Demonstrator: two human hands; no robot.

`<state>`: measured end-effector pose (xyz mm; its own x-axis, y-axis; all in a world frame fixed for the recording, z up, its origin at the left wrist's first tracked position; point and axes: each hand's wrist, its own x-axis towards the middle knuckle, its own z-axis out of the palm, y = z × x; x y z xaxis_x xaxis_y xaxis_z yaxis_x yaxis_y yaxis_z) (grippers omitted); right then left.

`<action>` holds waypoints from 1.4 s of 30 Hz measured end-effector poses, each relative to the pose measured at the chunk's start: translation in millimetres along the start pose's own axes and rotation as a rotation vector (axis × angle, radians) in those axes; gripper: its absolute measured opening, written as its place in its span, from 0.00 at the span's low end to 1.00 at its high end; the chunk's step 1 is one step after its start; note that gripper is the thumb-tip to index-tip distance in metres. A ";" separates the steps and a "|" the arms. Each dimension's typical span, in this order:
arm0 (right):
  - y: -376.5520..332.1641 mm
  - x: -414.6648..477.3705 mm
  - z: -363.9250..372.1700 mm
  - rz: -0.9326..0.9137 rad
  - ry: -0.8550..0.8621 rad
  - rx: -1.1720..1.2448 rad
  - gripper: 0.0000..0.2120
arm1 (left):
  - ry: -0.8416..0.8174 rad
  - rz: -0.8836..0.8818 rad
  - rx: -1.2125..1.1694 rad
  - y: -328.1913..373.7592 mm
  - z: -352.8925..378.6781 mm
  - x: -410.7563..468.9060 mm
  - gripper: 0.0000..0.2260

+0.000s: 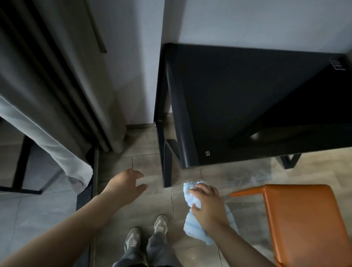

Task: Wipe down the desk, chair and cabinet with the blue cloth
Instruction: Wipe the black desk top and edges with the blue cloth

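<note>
My right hand (pixel 208 206) grips the light blue cloth (pixel 193 226), which hangs bunched in the air just left of the orange chair (pixel 302 222) and in front of the near left corner of the black desk (pixel 262 98). The cloth touches neither of them. My left hand (pixel 125 188) hovers over the floor to the left of the desk's leg, fingers spread and holding nothing. No cabinet can be made out for certain.
Grey curtains (pixel 50 100) hang at the left beside a white wall. A dark frame (pixel 18 182) stands at the far left. My feet in grey shoes (pixel 145 233) stand on the grey tiled floor between my arms.
</note>
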<state>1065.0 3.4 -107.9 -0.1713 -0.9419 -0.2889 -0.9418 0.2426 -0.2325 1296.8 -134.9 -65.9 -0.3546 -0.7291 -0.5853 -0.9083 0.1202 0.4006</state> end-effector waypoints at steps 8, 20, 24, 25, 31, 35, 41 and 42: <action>-18.3 -37.4 -23.6 0.229 0.179 0.183 0.22 | -0.074 0.175 0.104 14.7 1.5 -23.5 0.22; 10.0 -113.4 -57.0 0.518 0.416 0.429 0.20 | -0.190 0.422 0.189 82.1 25.9 -36.5 0.21; 31.7 -130.1 -58.3 0.604 0.476 0.530 0.20 | -0.262 0.495 0.213 115.8 51.6 -36.6 0.22; 38.4 -134.4 -58.0 0.631 0.502 0.569 0.20 | -0.295 0.506 0.219 125.8 59.9 -37.1 0.22; 94.2 -159.4 -64.9 0.763 0.606 0.692 0.22 | -0.447 0.558 0.190 201.4 97.6 -49.6 0.19; 147.2 -175.6 -68.3 0.825 0.661 0.741 0.21 | -0.483 0.569 0.057 263.5 131.1 -55.4 0.28; 228.8 -196.3 -66.8 0.902 0.704 0.874 0.18 | -0.559 0.584 -0.094 345.8 205.1 -49.4 0.30; 243.5 -199.9 -65.8 0.916 0.702 0.904 0.17 | -0.562 0.601 -0.082 359.5 218.1 -47.2 0.30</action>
<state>850.9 235.5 -45.6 -0.9486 -0.2343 -0.2126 0.0243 0.6162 -0.7872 938.6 89.7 -48.0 -0.8524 -0.1080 -0.5115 -0.5173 0.3167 0.7951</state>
